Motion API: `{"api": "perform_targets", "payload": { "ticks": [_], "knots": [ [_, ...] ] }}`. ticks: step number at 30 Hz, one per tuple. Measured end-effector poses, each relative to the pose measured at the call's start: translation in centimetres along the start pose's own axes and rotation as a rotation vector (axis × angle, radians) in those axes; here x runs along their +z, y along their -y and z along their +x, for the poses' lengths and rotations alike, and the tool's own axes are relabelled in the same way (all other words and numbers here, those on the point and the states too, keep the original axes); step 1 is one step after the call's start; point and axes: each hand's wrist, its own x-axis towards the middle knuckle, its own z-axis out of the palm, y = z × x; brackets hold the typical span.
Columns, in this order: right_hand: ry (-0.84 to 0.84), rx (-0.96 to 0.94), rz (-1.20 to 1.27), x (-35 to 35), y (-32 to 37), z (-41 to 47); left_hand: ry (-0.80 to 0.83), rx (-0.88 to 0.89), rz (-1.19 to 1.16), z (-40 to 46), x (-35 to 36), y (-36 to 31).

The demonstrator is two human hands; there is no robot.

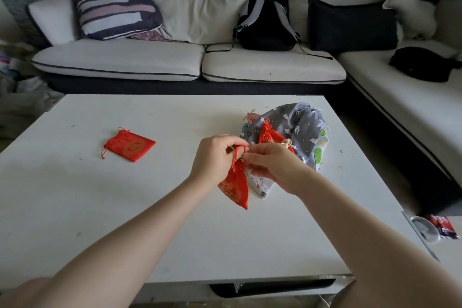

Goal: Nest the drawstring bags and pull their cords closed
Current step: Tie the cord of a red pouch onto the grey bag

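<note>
Above the white table [175,220], the left hand [215,157] and right hand [275,170] meet, both pinching the mouth of a red drawstring bag [235,189] so it hangs free, probably to work its cord [235,157]. Another red bag [130,145] lies at nine o'clock; a grey printed bag [297,127] heaps at one o'clock.

The left hand [215,155] and right hand [277,167] cover the mouth of the red bag [235,186]; whether the mouth is drawn shut cannot be determined. The right hand hides most of the white printed bag [261,185]. The grey bag [297,127] conceals most of the pink pouch [251,117] and the green-patterned fabric [318,151]. Both elbows are cut off by the lower edge. The small items [435,229] at the right edge are too blurred to identify.
</note>
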Motion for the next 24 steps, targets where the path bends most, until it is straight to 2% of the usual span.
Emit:
{"api": "perform_targets", "payload": {
  "ticks": [3,6,8,11,14,15,18,19,20,21,24],
  "knots": [
    [-0.045,0.01,-0.058,-0.1,0.0,-0.2,0.039,-0.032,-0.046,-0.2,0.0,0.1],
    [-0.057,0.011,0.006,0.3,0.1,-0.6,0.031,-0.082,-0.104,-0.2,-0.1,0.0],
    [-0.126,-0.018,0.031,0.6,0.4,-0.6,0.06,-0.209,-0.238,-0.4,-0.1,-0.2],
    [-0.323,-0.138,-0.178,0.9,0.8,-0.5,0.176,-0.451,-0.488,-0.7,0.0,-1.0],
    [-0.389,-0.232,-0.304,1.1,0.7,-0.4,0.216,-0.711,-0.768,-0.6,-0.2,-1.3],
    [-0.405,-0.282,-0.425,1.0,0.5,-0.4,0.216,-0.775,-0.842,-0.5,-0.3,-1.2],
    [-0.397,-0.364,-1.177,0.0,-0.3,0.0,0.231,-0.913,-0.934,-0.5,-0.3,-0.7],
    [-0.349,-0.339,-1.31,-0.4,-0.6,0.3,0.231,-0.939,-0.92,-0.6,-0.3,-0.7],
    [-0.276,-0.309,-1.334,-0.8,-0.7,0.5,0.225,-0.955,-0.888,-0.7,-0.2,-0.5],
    [-0.192,-0.261,-1.237,-1.0,-0.7,0.5,0.214,-0.964,-0.849,-0.8,-0.3,-0.3],
    [-0.015,-0.092,-0.456,-1.5,0.0,0.1,0.177,-0.958,-0.784,-0.7,-0.9,0.3]
  ]
}}
